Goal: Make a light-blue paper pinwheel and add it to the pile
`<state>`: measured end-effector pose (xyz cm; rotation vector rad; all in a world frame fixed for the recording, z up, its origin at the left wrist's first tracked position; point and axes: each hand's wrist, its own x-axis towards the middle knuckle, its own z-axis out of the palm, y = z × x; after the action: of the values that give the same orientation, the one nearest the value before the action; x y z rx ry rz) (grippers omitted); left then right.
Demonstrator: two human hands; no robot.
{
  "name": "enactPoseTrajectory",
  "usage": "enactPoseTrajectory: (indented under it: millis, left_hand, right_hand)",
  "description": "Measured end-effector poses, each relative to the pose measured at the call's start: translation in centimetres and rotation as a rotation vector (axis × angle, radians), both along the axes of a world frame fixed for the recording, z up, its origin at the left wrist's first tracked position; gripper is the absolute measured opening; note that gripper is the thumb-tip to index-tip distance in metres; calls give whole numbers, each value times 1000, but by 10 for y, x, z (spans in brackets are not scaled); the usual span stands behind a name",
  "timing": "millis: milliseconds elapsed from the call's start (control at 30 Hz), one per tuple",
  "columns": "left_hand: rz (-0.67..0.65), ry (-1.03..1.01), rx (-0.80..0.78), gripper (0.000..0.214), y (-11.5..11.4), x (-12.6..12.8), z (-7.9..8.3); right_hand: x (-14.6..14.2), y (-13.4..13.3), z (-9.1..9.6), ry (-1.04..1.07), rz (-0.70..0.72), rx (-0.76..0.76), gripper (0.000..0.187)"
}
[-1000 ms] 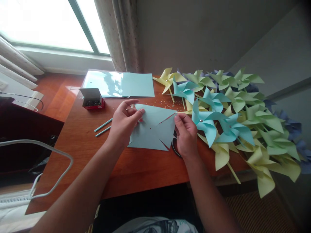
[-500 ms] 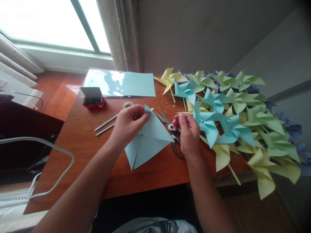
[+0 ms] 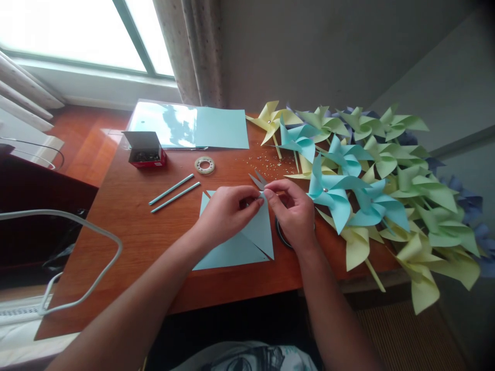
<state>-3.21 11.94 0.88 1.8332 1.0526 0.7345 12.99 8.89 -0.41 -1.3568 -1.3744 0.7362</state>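
A light blue square sheet of paper lies on the table, slit inward from its corners. My left hand rests over the sheet, thumb and fingers pinched on its upper right corner. Meeting it at that corner, my right hand is closed too, its thumb and forefinger pinching the paper tip. The fingers cover most of the corner, so any small thing between them is hidden. Scissors lie partly beneath my right hand; their blades point away and a dark handle loop shows below.
Two blue paper sticks and a tape roll lie left of centre. Behind stand a small red open box of dark bits and blue sheets in a clear sleeve. Several finished pinwheels crowd the right side; paper crumbs lie nearby.
The blue sheet has turned and now lies flatter. My left hand has moved right and my right hand slightly left, so both meet at one corner. The tape roll shows fully now.
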Motion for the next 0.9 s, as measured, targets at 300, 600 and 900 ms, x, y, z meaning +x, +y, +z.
enactPoseTrajectory:
  millis: [300, 600, 900]
  left_hand:
    - [94, -211, -163, 16, 2, 1, -2]
    - [161, -419, -396, 16, 2, 1, 6]
    - [145, -473, -462, 17, 4, 0, 7]
  right_hand:
    - [2, -1, 1, -136, 24, 158, 6]
    - [0, -4, 4, -187, 52, 199, 13]
    - [2, -3, 2, -119, 67, 231, 16]
